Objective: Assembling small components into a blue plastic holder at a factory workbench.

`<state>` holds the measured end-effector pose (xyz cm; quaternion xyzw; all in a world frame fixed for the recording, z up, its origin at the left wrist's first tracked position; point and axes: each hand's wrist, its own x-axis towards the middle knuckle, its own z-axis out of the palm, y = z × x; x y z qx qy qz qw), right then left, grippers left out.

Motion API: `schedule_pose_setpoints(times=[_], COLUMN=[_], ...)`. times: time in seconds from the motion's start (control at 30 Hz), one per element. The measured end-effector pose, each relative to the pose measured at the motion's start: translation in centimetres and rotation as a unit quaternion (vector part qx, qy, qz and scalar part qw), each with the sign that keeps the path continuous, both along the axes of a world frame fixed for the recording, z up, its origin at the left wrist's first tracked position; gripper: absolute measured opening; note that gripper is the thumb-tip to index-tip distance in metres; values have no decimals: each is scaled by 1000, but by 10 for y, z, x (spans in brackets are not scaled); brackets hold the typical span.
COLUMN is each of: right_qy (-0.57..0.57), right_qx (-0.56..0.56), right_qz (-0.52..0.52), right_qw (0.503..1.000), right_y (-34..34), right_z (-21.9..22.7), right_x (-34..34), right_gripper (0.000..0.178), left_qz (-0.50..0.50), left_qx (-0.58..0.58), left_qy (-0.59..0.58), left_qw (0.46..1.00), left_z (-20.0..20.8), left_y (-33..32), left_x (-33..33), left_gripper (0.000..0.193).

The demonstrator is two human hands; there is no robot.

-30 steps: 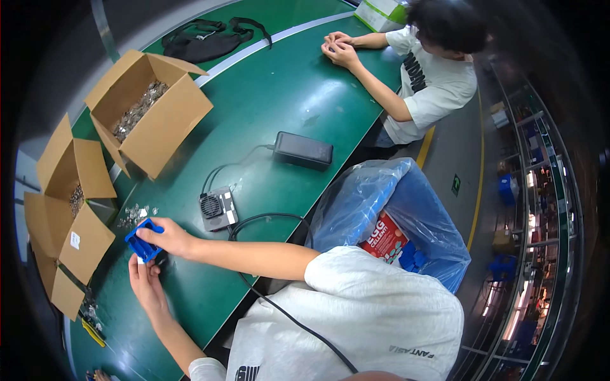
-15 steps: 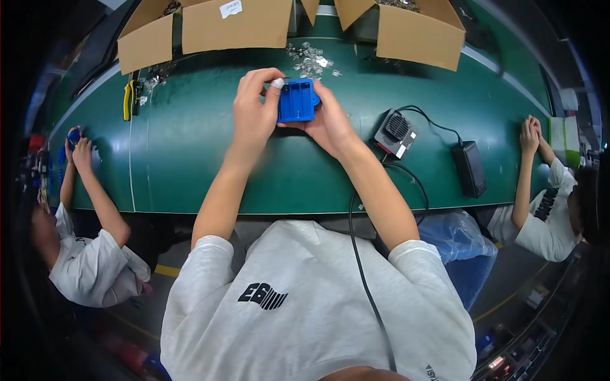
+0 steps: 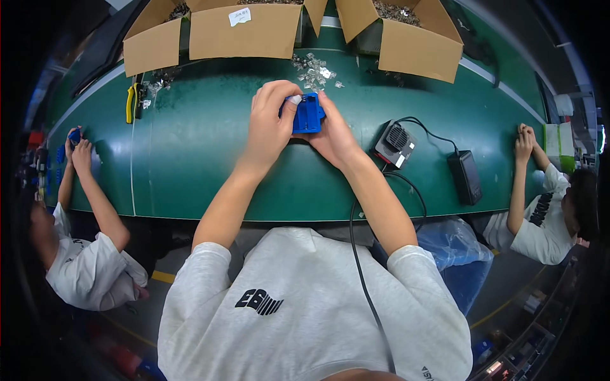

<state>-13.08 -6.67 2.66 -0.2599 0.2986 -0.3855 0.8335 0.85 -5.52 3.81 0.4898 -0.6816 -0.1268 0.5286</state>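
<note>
A small blue plastic box (image 3: 311, 118) with open, slotted compartments is held just above the green table. My right hand (image 3: 334, 136) grips it from the right and underneath, with the thumb along its right edge. My left hand (image 3: 272, 119) is over the box's left side, its fingers curled and its thumb pressed at the upper left compartment. A white cover sits on the left thumb's tip. Whatever those fingers pinch is hidden. Just beyond the box lies a loose pile of small shiny metal pieces (image 3: 312, 71).
Cardboard boxes (image 3: 244, 39) of metal parts line the far side. Yellow-and-black pliers (image 3: 131, 103) lie at left. A grey fan device (image 3: 395, 143) and a black power adapter (image 3: 465, 178), with cables, stand at right. Co-workers' hands (image 3: 81, 151) show at both sides.
My left fingers have moved from the box's upper left edge to over its left compartments, covering more of it. The whole view has shifted slightly; my right hand keeps its hold.
</note>
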Motion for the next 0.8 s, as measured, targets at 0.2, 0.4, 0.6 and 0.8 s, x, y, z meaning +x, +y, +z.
schedule_pose_setpoints(times=[0.2,0.4,0.6,0.8], right_qy=[2,18,4,198], right_qx=[-2,-32,-16,-205], right_qz=[-12,12,-2,-108], right_qw=[1000,999,1000,952], right_y=[2,8,9,8], right_z=[6,12,16,-6], right_x=[0,0,3,1], right_gripper=[49,49,43,38], left_qz=[17,42,31,-34], left_qx=[-20,-27,-2,86], left_qy=[-50,-85,-65,43], left_qw=[998,995,997,995], left_z=[0,1,-1,4], left_y=[1,3,3,6], left_x=[-4,-7,-7,-9], left_gripper=[10,11,11,14])
